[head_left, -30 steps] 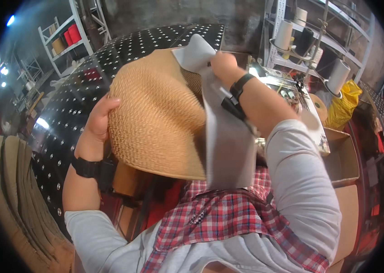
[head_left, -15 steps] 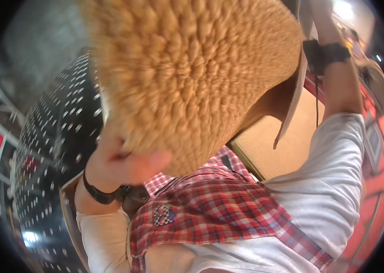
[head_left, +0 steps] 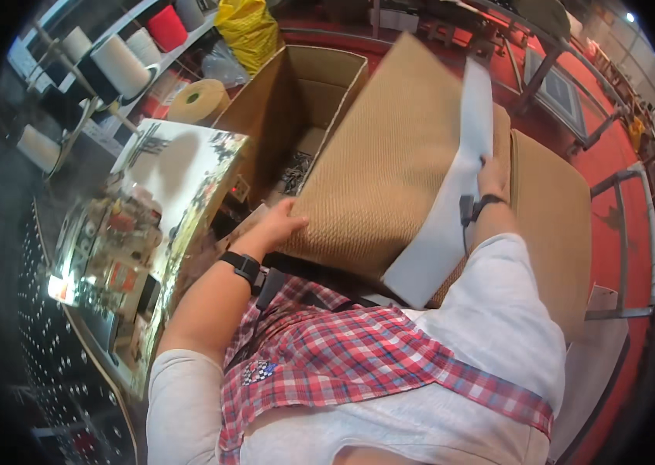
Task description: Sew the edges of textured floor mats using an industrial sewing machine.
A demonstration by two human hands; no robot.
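A large tan ribbed mat [head_left: 389, 147] lies tilted in front of me, its surface finely textured. My left hand [head_left: 285, 225] grips its near left corner, thumb on top and the other fingers partly hidden. A pale grey strip [head_left: 444, 209] with a smooth face runs along the mat's right side; I cannot tell whether it is attached. My right hand [head_left: 492, 178] is closed at the right edge of that strip, its fingers mostly out of sight. Just right of this hand, another tan padded piece [head_left: 548, 201] rests beneath or beside the mat.
To the left stands a sewing machine [head_left: 122, 232] with a white top and thread cones [head_left: 120, 66] behind it. An open cardboard box [head_left: 331, 62] holds small dark pieces beyond the mat. A tape roll [head_left: 199, 101], a yellow bag [head_left: 246, 35] and a metal frame [head_left: 623, 232] surround the area.
The mat has dropped from close before the camera to lower in front of me. My right hand has come down with it, and the view has shifted, revealing the machine and box.
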